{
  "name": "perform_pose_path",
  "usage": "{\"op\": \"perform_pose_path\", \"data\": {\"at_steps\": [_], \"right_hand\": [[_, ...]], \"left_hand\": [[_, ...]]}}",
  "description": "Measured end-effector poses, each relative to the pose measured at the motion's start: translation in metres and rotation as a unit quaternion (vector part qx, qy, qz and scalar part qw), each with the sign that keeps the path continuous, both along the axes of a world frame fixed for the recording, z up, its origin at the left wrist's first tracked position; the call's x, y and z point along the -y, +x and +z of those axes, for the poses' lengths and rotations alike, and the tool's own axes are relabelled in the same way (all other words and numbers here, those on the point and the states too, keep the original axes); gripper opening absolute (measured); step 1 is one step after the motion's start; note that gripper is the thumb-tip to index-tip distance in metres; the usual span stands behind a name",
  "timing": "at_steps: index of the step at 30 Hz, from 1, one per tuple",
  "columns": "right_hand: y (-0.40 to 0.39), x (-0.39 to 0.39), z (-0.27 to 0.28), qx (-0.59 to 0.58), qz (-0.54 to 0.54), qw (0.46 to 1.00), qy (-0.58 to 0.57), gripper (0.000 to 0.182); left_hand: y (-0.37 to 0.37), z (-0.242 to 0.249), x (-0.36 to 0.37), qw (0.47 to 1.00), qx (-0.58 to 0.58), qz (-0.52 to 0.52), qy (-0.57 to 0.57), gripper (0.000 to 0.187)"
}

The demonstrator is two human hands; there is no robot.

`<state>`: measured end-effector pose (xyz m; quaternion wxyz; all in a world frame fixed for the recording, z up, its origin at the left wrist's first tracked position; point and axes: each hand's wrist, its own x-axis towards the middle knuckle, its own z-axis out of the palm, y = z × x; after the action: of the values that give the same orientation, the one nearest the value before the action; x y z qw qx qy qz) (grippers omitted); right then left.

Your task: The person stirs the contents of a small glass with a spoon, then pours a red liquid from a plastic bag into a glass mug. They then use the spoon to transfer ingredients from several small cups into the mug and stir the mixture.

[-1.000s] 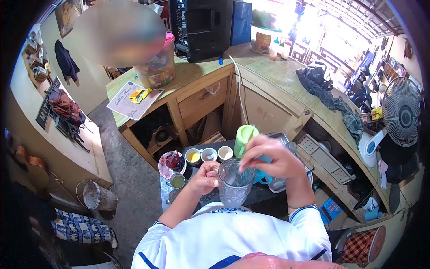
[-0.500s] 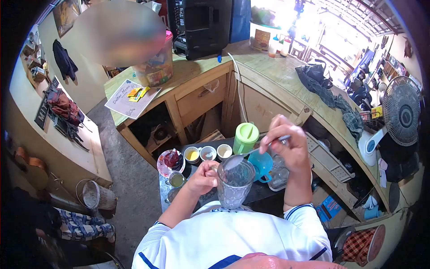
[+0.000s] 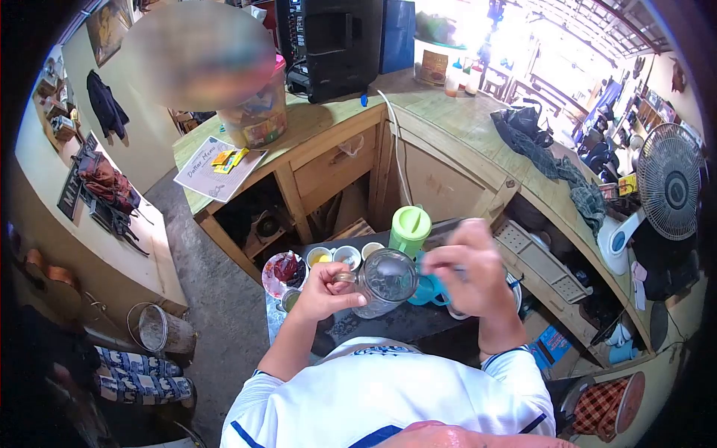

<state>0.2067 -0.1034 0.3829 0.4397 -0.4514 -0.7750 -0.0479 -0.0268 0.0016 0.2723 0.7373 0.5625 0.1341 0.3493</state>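
My left hand (image 3: pixel 323 291) is closed round the handle of a clear glass mug (image 3: pixel 386 287), held over the dark low table. The mug's round end faces up toward me. To its right, my right hand (image 3: pixel 474 272) is smeared by motion, fingers bent together; a grey streak of the spoon (image 3: pixel 460 273) shows below them, the rest hidden. Behind the mug stands a green lidded pitcher (image 3: pixel 410 230). A blue plastic jug (image 3: pixel 428 290) sits between the mug and my right hand. Small cups (image 3: pixel 320 255) and a bowl with dark red contents (image 3: pixel 286 272) lie beyond my left hand.
A wooden counter (image 3: pixel 448 123) wraps round the front and right, carrying a black speaker (image 3: pixel 328 48), a menu sheet (image 3: pixel 216 168) and a dark cloth (image 3: pixel 549 160). A fan (image 3: pixel 668 183) stands at right. On the floor at left is a bucket (image 3: pixel 166 328); another person's legs (image 3: pixel 142 377) are nearby.
The glass mug has moved up and away from my body and tilted. My right hand has moved lower, and the spoon has come away from the mug's mouth.
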Motion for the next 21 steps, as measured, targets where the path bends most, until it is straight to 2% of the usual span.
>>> {"op": "perform_pose_path", "data": {"at_steps": [1,3,5,6,8,9,10,12,13,14,16,18,19,20,21], "right_hand": [[0.007,0.009,0.006,-0.007,-0.018,0.999,0.027,0.015],[-0.002,0.006,-0.004,0.012,-0.015,1.0,0.018,0.014],[-0.019,-0.006,-0.024,0.045,-0.003,0.999,-0.015,0.013],[-0.018,-0.004,-0.026,0.044,-0.005,0.999,-0.013,0.013],[-0.009,0.001,-0.029,0.007,-0.04,0.998,0.05,0.01],[-0.002,0.008,-0.032,-0.046,-0.05,0.994,0.081,0.007],[-0.002,0.009,-0.036,-0.045,-0.05,0.995,0.079,0.007],[-0.004,0.008,-0.045,-0.042,-0.07,0.993,0.091,0.002],[-0.013,0.004,-0.042,0.029,-0.069,0.996,0.051,0.006],[-0.013,0.003,-0.044,0.028,-0.07,0.996,0.053,0.006],[-0.01,0.002,-0.054,-0.027,-0.067,0.997,-0.001,0.005],[0.0,0.01,-0.066,-0.069,-0.073,0.995,0.014,0.01],[0.001,0.009,-0.075,-0.149,-0.072,0.986,0.031,0.01],[0.002,0.008,-0.081,-0.228,-0.07,0.97,0.048,0.011],[-0.004,0.0,-0.081,-0.129,-0.064,0.989,0.041,0.011]], "left_hand": [[0.0,0.002,0.0,0.999,-0.015,0.011,0.037,0.052],[-0.002,0.006,0.002,0.997,-0.033,0.024,0.071,0.053],[0.0,0.012,0.004,0.981,-0.075,0.063,0.169,0.055],[0.002,0.012,0.005,0.981,-0.075,0.061,0.171,0.055],[0.004,0.011,0.006,0.971,-0.051,0.095,0.214,0.057],[0.003,0.01,0.004,0.95,-0.06,0.121,0.282,0.055],[0.004,0.011,0.005,0.951,-0.059,0.121,0.28,0.055],[0.006,0.016,0.008,0.91,-0.087,0.157,0.375,0.051],[0.008,0.016,0.009,0.91,-0.087,0.156,0.374,0.051],[0.01,0.016,0.009,0.895,-0.084,0.167,0.404,0.048],[0.013,0.013,0.007,0.879,-0.079,0.178,0.435,0.045],[0.015,0.007,0.006,0.847,-0.072,0.203,0.485,0.04],[0.018,0.007,0.007,0.848,-0.072,0.203,0.484,0.04],[0.021,0.007,0.008,0.824,-0.073,0.223,0.516,0.038],[0.023,0.007,0.009,0.798,-0.075,0.242,0.547,0.037]]}}
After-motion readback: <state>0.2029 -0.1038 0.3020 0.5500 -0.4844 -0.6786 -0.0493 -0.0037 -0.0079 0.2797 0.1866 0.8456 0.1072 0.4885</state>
